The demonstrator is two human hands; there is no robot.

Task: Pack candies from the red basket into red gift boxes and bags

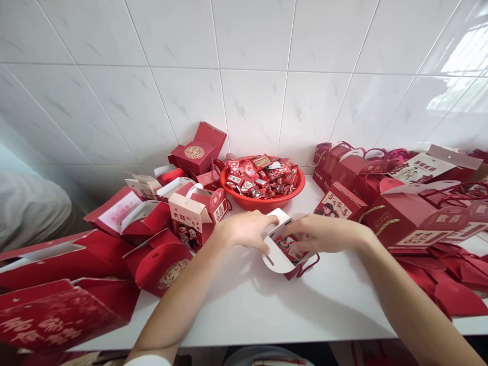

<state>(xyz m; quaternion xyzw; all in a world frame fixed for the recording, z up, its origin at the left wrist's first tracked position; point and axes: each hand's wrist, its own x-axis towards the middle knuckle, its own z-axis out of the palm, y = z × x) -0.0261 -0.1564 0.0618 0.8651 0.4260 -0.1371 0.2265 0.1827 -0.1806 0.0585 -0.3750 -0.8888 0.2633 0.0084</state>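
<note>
Bare arms (412, 310) reach to twelve o'clock. Left hand (246, 229) loosely holds the box (281, 259); half-curled right hand (324, 233) covers sweets (286, 244), can't tell if gripping. Pushing hard could spill them.

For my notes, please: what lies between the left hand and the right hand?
An open box with wrapped sweets inside lies between the left hand and the right hand, as the head view shows.

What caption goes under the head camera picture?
Left hand and right hand at a small open box, with a red bowl of wrapped sweets behind and red boxes on both sides.
</note>
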